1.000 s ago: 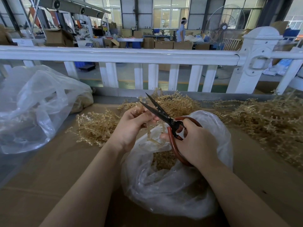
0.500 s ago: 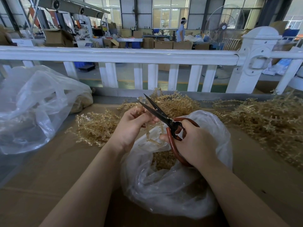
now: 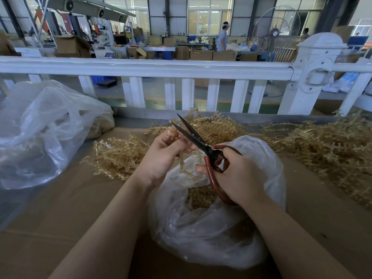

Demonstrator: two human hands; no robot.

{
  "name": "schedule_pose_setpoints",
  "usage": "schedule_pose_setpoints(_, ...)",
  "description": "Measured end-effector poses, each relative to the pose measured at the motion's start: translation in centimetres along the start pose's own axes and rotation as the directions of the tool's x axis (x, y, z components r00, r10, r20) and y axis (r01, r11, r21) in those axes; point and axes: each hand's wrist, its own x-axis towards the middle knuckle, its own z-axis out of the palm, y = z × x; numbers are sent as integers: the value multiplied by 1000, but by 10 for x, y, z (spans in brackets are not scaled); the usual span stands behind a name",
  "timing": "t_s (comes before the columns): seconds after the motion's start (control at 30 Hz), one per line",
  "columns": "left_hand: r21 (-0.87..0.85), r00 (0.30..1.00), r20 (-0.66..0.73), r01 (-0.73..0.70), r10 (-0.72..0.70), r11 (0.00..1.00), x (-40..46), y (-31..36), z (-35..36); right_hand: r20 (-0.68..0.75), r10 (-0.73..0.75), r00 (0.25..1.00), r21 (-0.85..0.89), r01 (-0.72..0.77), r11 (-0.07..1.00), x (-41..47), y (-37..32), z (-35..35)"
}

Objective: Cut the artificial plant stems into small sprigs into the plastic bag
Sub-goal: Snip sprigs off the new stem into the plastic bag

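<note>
Over plastic bag [image 3: 211,228], unmarked scissors [image 3: 198,140]

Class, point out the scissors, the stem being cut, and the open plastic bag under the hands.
scissors [image 3: 196,136], head view, on the dark blades.
stem [image 3: 182,165], head view, hanging part below left hand.
plastic bag [image 3: 201,234], head view, front wall.

White railing [image 3: 141,67], perhaps a fan [image 3: 275,29]

There is only one view, from a wide-angle camera on the person's head. It looks forward and down, very near to the left hand [image 3: 161,158] and right hand [image 3: 239,176] at the frame centre; the counter [image 3: 60,208] fills the lower half, and a white fence [image 3: 141,67] crosses the upper part.
</note>
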Motion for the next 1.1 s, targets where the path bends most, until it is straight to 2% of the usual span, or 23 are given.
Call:
schedule_pose_setpoints(0.43, -19, 996, -70, 56, -57, 998, -1, -2, -1, -24, -35, 999, -23, 35, 999, -1, 0, 0)
schedule_pose_setpoints(0.57, -18, 990, -113, 84, -85, 996, -1, -2, -3, -18, -21, 1000, 41, 22, 999, -1, 0, 1)
schedule_pose_setpoints(0.67, -1, 981, -153, 124, -123, 992, 1, -2, -3, -15, 49, 999, 136, -47, 990, -1, -2, 1)
schedule_pose_setpoints(0.8, 37, 974, -177, 149, -140, 988, 1, -2, -3, 123, 143, 982, 305, -174, 936, 1, -4, -1)
schedule_pose_setpoints(1.1, 24, 986, -12, 169, -169, 985, -2, 3, 8, 260, 267, 928, 504, -367, 782, 8, -5, -3)
